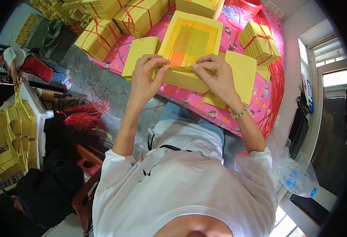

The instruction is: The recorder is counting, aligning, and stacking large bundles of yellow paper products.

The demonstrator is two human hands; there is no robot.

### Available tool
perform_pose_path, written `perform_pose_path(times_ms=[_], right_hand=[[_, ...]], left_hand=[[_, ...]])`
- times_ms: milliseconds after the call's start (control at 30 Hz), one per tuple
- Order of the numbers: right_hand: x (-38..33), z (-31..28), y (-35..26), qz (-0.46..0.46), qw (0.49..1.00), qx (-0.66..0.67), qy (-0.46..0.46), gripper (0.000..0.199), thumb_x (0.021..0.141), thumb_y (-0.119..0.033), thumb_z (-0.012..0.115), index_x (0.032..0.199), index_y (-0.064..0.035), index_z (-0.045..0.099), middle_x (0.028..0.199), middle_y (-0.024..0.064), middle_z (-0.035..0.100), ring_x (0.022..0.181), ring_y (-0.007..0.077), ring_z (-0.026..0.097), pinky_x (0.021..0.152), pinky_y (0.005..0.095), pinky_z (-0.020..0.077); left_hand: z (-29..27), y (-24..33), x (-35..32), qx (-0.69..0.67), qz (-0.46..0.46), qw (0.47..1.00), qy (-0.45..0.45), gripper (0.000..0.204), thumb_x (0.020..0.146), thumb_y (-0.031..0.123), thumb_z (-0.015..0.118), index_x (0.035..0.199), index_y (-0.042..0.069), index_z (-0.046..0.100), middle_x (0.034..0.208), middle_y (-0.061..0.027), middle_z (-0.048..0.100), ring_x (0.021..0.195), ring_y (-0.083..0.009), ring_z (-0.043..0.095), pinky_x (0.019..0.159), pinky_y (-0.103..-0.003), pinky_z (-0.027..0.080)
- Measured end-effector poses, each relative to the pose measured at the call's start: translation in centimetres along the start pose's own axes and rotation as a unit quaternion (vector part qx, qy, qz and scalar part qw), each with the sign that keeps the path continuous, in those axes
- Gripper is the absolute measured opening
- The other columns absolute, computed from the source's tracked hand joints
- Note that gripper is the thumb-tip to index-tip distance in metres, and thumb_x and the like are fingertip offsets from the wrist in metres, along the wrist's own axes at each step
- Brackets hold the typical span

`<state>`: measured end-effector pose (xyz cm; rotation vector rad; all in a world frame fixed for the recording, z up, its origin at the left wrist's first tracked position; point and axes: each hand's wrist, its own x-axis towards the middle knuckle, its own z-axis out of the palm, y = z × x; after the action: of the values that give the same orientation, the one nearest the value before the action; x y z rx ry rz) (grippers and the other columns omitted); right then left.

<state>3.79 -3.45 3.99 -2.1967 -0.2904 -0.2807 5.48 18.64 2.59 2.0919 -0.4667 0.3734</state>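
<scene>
A yellow paper sheet (211, 31) with an orange and gold printed panel lies in front of me, on top of a thick paper stack (185, 80). My left hand (147, 75) pinches the sheet's near edge at its left corner between thumb and fingers. At the right part of the same edge, my right hand (217, 75) has its thumb and forefinger closed on the paper. Whether more than one sheet is between the fingers is hidden. Plain yellow paper stacks stand close by, one on the left (139, 55) and one on the right (241, 73).
The table has a pink patterned cloth (221, 115). Yellow bundles tied with red string (258, 42) stand around its back and sides. Red strands (275, 96) hang along the right edge. Another person (31, 63) stands far left, by a table with yellow stacks (21, 130).
</scene>
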Motion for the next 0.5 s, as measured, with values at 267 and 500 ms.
perform_pose_path(times_ms=[267, 500], right_hand=[[0.0, -0.1, -0.1, 0.007, 1.0, 0.003, -0.005, 0.016, 0.08, -0.019, 0.068, 0.086, -0.0049, 0.072, 0.088, 0.0097, 0.065, 0.082, 0.0187, 0.062, 0.073, 0.0283, 0.0484], [0.3, -0.3, -0.2, 0.018, 1.0, 0.012, -0.007, 0.015, 0.081, -0.018, 0.067, 0.087, -0.0052, 0.072, 0.087, 0.0097, 0.065, 0.079, 0.0182, 0.063, 0.072, 0.0272, 0.0486]], left_hand=[[-0.2, 0.1, 0.2, -0.006, -0.028, 0.999, -0.014, 0.014, 0.079, 0.014, 0.066, 0.09, 0.006, 0.068, 0.095, -0.0086, 0.061, 0.095, -0.025, 0.057, 0.083, -0.034, 0.045], [-0.9, 1.0, 1.2, 0.073, 0.042, 0.996, -0.027, 0.012, 0.077, 0.014, 0.067, 0.088, 0.008, 0.067, 0.093, -0.0072, 0.06, 0.092, -0.0252, 0.054, 0.08, -0.034, 0.043]])
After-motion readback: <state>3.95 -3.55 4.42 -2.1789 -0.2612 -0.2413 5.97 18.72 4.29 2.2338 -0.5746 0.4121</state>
